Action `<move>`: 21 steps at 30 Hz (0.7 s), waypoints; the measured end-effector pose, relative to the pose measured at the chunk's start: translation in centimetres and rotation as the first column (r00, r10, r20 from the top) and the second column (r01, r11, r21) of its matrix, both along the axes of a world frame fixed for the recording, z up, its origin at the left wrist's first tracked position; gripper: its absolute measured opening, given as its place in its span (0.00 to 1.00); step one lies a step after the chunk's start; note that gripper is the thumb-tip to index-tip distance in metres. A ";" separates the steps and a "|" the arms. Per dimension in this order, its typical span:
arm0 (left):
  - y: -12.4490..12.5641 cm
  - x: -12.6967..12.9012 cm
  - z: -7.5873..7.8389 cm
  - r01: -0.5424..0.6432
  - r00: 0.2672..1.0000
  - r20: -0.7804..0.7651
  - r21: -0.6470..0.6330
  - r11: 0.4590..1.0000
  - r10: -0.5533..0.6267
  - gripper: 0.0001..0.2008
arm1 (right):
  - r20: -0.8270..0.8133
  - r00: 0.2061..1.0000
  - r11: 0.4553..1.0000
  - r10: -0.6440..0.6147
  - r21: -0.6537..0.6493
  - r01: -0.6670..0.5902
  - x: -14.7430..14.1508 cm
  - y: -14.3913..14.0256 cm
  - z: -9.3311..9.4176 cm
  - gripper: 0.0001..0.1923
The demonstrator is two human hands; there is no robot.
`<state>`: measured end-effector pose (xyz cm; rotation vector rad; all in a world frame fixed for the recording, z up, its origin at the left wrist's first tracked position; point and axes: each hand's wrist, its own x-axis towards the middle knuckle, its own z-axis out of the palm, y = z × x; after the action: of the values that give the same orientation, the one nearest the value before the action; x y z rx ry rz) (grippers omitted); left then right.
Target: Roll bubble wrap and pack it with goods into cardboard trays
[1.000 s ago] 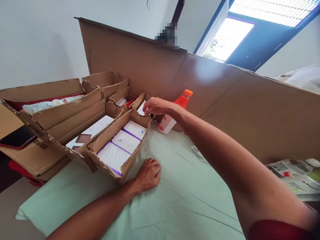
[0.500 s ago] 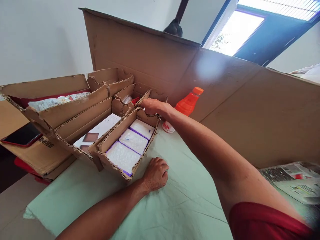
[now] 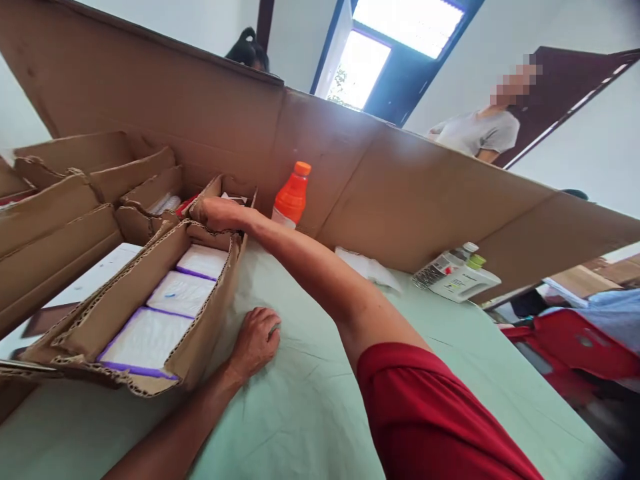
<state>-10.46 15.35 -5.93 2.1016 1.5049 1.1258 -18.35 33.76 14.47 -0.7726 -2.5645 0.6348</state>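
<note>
My right hand (image 3: 223, 215) reaches down into the back compartment of a cardboard organizer (image 3: 205, 327). The compartment wall hides its fingers, so what they touch is unseen. My left hand (image 3: 256, 341) rests on the green cloth (image 3: 310, 393) beside the organizer, curled into a loose fist with nothing visible in it. In the front compartment lie three white packs with purple edges (image 3: 183, 293). A white printed box (image 3: 105, 270) lies in the slot to their left. Something red (image 3: 186, 204) shows in a compartment just left of my right hand.
An orange bottle (image 3: 291, 195) stands behind my right forearm, near a tall cardboard screen (image 3: 340, 153). White paper (image 3: 367, 267) and a labelled plastic jug (image 3: 457, 272) lie farther right. A person (image 3: 475, 130) in a pale shirt is beyond the screen; another head shows above its edge.
The view has swung right, bringing the jug, white paper and a person into sight. My right hand stays at the back compartment, and my left hand still rests on the cloth.
</note>
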 end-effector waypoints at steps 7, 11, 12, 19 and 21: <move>-0.3 -0.1 -0.1 0.004 1.000 0.002 0.043 0.999 -0.004 0.12 | -0.060 0.991 0.992 -0.119 -0.048 0.116 8.5 0.2 5.5 0.10; -0.3 -0.3 -0.1 0.011 1.000 -0.006 0.038 0.999 -0.011 0.12 | -0.361 0.892 0.959 -0.274 -0.174 0.224 18.1 1.2 5.9 0.10; -0.3 -0.4 -0.1 0.010 1.000 -0.008 0.035 0.999 -0.009 0.12 | -0.427 0.841 0.941 -0.332 -0.216 0.261 20.8 1.6 5.6 0.09; -0.4 -0.3 0.0 0.004 0.999 -0.032 0.029 1.000 -0.003 0.12 | -0.309 0.460 0.550 -0.832 -0.357 0.755 37.6 2.3 1.3 0.10; -0.5 -0.4 0.0 0.006 0.999 -0.036 0.034 0.999 -0.005 0.12 | -0.276 0.438 0.513 -0.856 -0.342 0.787 40.4 1.5 -0.3 0.10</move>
<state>-10.82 14.84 -5.90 2.1578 1.5049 1.1252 22.07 35.25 14.12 -1.6006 -1.4343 0.5690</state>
